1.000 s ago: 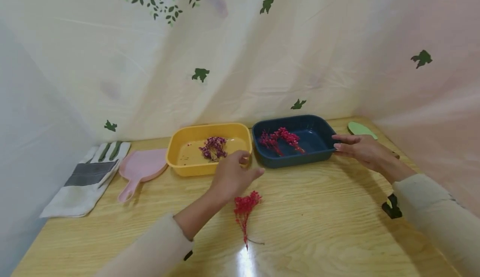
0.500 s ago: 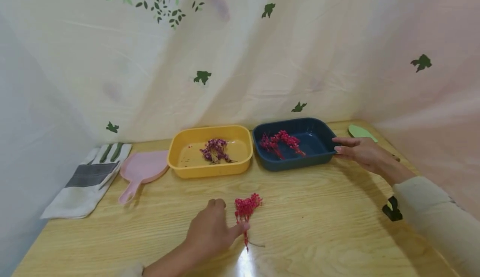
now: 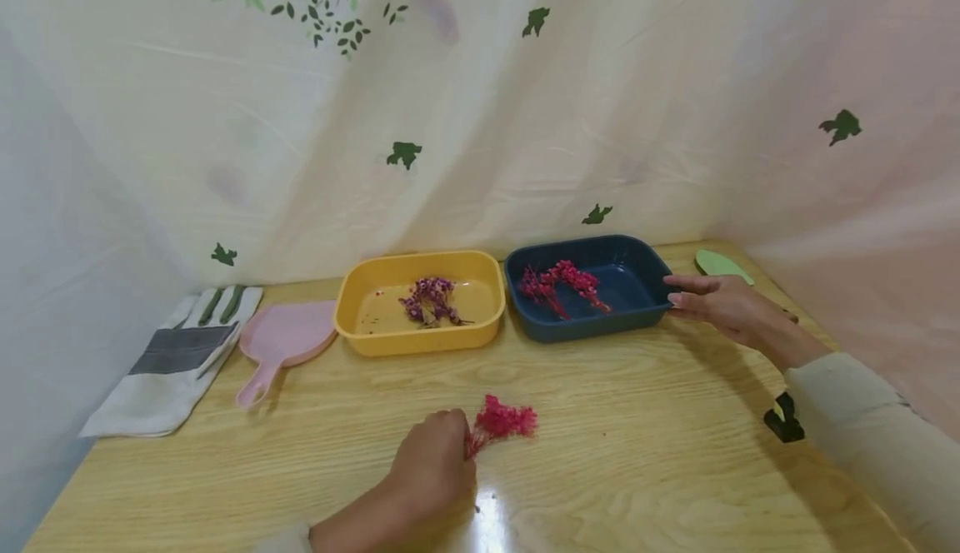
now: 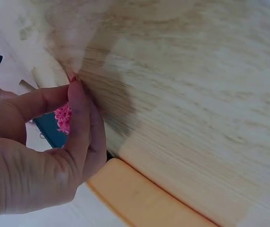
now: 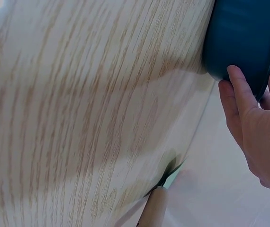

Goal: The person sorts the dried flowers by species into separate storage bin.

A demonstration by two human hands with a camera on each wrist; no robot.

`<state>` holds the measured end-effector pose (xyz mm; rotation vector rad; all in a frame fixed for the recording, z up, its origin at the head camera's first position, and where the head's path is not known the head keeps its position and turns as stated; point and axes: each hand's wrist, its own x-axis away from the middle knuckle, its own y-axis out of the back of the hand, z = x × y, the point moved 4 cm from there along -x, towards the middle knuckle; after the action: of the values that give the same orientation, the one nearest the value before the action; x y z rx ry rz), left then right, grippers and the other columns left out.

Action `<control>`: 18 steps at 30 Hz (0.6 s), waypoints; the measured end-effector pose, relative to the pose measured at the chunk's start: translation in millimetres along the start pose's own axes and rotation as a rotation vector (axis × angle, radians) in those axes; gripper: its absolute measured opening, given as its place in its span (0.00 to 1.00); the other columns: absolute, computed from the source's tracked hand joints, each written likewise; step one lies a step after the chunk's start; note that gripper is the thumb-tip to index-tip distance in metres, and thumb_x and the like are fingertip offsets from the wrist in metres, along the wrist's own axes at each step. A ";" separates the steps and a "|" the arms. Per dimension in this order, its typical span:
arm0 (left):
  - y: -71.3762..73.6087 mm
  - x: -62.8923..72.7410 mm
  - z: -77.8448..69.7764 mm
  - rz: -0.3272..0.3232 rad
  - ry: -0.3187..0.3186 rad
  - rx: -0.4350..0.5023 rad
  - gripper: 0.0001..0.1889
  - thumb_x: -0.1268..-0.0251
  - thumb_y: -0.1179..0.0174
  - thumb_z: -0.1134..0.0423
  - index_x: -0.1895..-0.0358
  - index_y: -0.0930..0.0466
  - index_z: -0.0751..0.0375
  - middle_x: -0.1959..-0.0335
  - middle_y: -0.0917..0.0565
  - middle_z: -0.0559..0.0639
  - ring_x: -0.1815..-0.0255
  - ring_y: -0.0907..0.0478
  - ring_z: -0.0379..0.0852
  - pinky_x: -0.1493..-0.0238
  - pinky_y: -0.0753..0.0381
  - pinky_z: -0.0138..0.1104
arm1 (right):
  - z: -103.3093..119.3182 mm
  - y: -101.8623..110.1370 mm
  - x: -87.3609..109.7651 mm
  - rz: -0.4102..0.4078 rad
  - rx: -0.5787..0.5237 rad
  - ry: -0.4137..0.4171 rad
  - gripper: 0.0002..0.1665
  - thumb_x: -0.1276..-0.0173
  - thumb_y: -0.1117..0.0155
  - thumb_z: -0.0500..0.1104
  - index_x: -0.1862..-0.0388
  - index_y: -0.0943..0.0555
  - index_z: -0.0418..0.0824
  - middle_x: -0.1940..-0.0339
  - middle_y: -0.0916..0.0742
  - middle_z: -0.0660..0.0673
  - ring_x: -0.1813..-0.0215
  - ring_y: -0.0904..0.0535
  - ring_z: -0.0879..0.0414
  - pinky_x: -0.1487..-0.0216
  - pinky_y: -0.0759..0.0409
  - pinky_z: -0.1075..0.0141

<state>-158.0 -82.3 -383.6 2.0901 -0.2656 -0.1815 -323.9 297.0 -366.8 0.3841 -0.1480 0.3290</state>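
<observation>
My left hand (image 3: 437, 460) pinches the thin stems of a bunch of dried pink flowers (image 3: 506, 420) over the front middle of the table. In the left wrist view, thumb and fingertips meet on the stem, and the blossoms (image 4: 63, 118) show partly behind the fingers. My right hand (image 3: 723, 307) holds the right end of a dark blue dish (image 3: 588, 326) by its rim. The right wrist view has its fingers (image 5: 241, 90) against the outside wall. Pink-red flower sprigs (image 3: 562, 282) lie in this dish. Purple dried flowers (image 3: 431, 299) lie in the yellow dish (image 3: 420, 342) beside it.
At the left lie a pink pan-shaped board (image 3: 288, 332) and a folded striped cloth (image 3: 180, 349). A green-bladed tool (image 3: 722, 264) with a wooden handle (image 5: 153, 208) lies behind the right hand. A leaf-patterned curtain (image 3: 480, 120) hangs behind the table (image 3: 637, 436).
My left hand has come from the yellow dish toward the front of the table and taken hold of the pink flowers, which now tilt to the right. The right hand stays at the blue dish.
</observation>
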 end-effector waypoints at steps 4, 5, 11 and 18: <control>1.2 -1.3 8.5 0.074 0.003 0.228 0.09 0.56 0.40 0.78 0.70 0.22 0.65 0.80 0.23 0.47 0.81 0.29 0.39 0.83 0.28 0.30 | -0.6 0.0 -1.1 -0.001 0.004 -0.002 0.36 0.25 0.47 0.40 0.24 0.48 0.34 0.23 0.50 0.32 0.45 0.21 0.63 0.32 0.36 0.52; 0.8 -1.5 10.8 0.100 0.026 0.308 0.09 0.54 0.40 0.79 0.68 0.21 0.66 0.81 0.23 0.47 0.82 0.28 0.39 0.83 0.27 0.29 | -0.8 0.0 -1.2 -0.001 0.005 -0.004 0.36 0.25 0.46 0.40 0.24 0.48 0.34 0.23 0.50 0.32 0.44 0.21 0.62 0.32 0.37 0.52; -0.7 1.8 20.8 0.185 0.222 0.689 0.11 0.49 0.38 0.80 0.60 0.22 0.70 0.79 0.22 0.52 0.83 0.23 0.42 0.80 0.16 0.35 | -1.7 0.1 -1.7 0.002 0.010 -0.013 0.37 0.25 0.46 0.41 0.24 0.48 0.34 0.23 0.50 0.33 0.45 0.21 0.63 0.31 0.38 0.52; 3.8 0.4 18.1 0.158 0.275 0.753 0.13 0.47 0.36 0.79 0.57 0.22 0.71 0.76 0.22 0.52 0.79 0.22 0.42 0.77 0.15 0.37 | -2.3 1.3 -2.1 0.003 0.000 -0.015 0.37 0.25 0.46 0.41 0.24 0.48 0.35 0.22 0.51 0.34 0.45 0.21 0.64 0.31 0.38 0.52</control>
<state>-162.3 -99.3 -389.5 2.7820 -0.3681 0.3560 -326.1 298.5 -368.8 0.3860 -0.1632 0.3296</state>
